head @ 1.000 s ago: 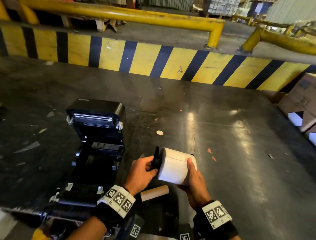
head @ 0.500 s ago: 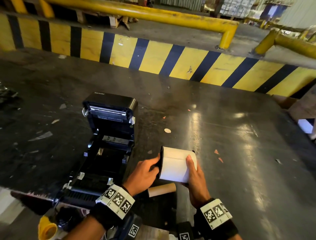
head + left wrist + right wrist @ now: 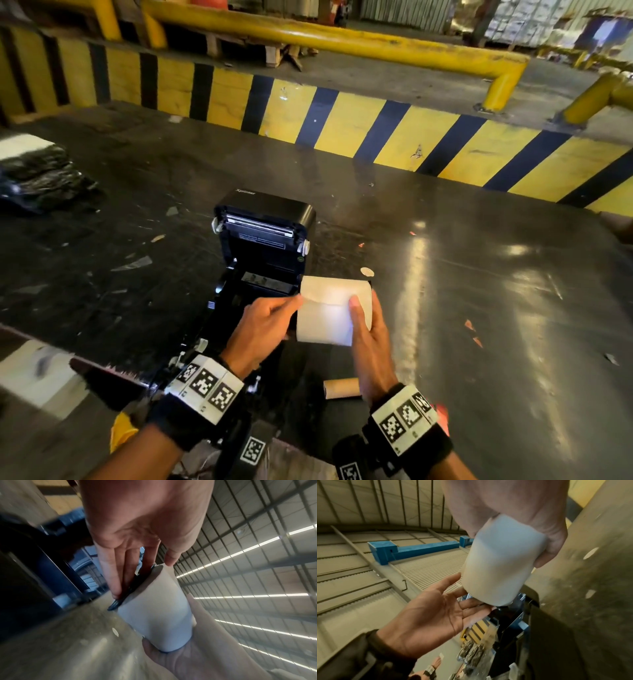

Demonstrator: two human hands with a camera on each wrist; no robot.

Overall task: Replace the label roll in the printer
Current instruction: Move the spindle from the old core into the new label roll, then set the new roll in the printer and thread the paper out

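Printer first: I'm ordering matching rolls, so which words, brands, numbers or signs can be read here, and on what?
"Xprinter": small pale brand on the printer, atop its open lid.
Too small to read: the white label strip inside that lid.
No print: the label roll, blank where it shows.
No words: the wrist bands, only black-and-white square codes.

The left hand (image 3: 137, 524) reaches down from the top. Its fingers (image 3: 109, 572) lie straight and flat against a black disc (image 3: 130, 588) on the near end of the white roll (image 3: 157, 612), and the tip of its thumb (image 3: 171, 559) touches the roll's upper edge. The right hand (image 3: 180, 662) cups the roll's far end from below, one digit lying along its side. A shiny table (image 3: 68, 649) lies behind. A dark printer (image 3: 25, 574) blurs at left, and a roof (image 3: 257, 561) with light strips fills the right.
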